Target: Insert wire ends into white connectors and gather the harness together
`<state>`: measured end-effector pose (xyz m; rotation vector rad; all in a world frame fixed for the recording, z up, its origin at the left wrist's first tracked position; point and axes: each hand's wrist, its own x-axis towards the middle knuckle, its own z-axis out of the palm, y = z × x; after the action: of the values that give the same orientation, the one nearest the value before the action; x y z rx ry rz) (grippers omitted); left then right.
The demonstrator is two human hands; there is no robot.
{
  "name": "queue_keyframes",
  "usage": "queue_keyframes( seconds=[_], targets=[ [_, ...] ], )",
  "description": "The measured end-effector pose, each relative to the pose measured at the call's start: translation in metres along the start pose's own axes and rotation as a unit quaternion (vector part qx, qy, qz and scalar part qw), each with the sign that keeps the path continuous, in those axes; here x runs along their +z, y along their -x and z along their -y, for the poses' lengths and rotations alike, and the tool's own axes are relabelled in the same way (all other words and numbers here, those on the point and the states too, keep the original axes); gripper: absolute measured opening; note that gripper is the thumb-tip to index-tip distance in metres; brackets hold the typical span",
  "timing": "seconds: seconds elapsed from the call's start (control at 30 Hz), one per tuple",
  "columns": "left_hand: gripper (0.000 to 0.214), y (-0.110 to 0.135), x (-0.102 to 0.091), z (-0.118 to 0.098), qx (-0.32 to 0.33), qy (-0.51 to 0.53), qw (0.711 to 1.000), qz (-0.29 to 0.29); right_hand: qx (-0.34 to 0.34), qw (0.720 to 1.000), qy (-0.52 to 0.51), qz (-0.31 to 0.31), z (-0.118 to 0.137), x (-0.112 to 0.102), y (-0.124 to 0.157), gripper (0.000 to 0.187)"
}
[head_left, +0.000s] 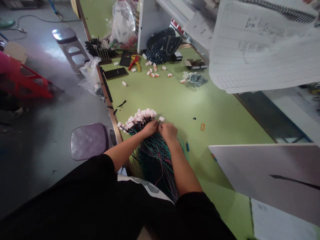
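Observation:
A thick bundle of thin green, blue and pink wires (155,156) lies on the green table (225,116) and runs toward me. Its far ends carry several small white connectors (140,116) fanned out in an arc. My left hand (150,127) is closed in a pinch at the wire ends just below the connectors. My right hand (168,131) sits right beside it, fingers curled on the wires, touching the left hand. One loose white connector (161,118) lies just above my fingertips.
Loose white connectors (152,70), a phone (115,73), a red and yellow hand tool (134,62) and a plastic bag (194,79) lie at the far end. A white panel (270,176) sits at right. Paper sheets (262,46) hang overhead. A stool (88,140) stands at left.

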<state>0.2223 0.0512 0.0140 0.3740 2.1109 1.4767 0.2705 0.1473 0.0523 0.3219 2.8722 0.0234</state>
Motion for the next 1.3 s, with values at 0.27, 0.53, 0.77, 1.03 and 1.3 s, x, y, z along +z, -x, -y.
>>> queue_keyframes(
  seconds=[0.27,0.53,0.77,1.03,1.3],
  targets=[
    [0.019,0.006,0.013,-0.001,-0.022,0.017,0.999,-0.038,-0.004,0.998,-0.047,-0.027,-0.018,0.015,0.008,0.033],
    [0.012,0.005,0.008,-0.010,-0.058,0.027,0.998,-0.015,-0.006,0.971,-0.218,-0.097,-0.018,0.035,-0.003,0.031],
    [0.005,0.001,0.005,-0.016,-0.099,0.013,0.995,-0.012,0.032,0.872,-0.468,-0.139,-0.012,0.067,-0.018,0.029],
    [0.014,0.005,0.013,-0.014,-0.102,-0.003,0.994,-0.048,0.063,0.701,-0.706,-0.080,-0.015,0.081,-0.023,0.035],
    [0.033,0.002,0.004,-0.013,-0.123,0.061,0.990,0.012,0.099,0.632,-0.761,-0.109,-0.011,0.094,-0.029,0.041]
  ],
)
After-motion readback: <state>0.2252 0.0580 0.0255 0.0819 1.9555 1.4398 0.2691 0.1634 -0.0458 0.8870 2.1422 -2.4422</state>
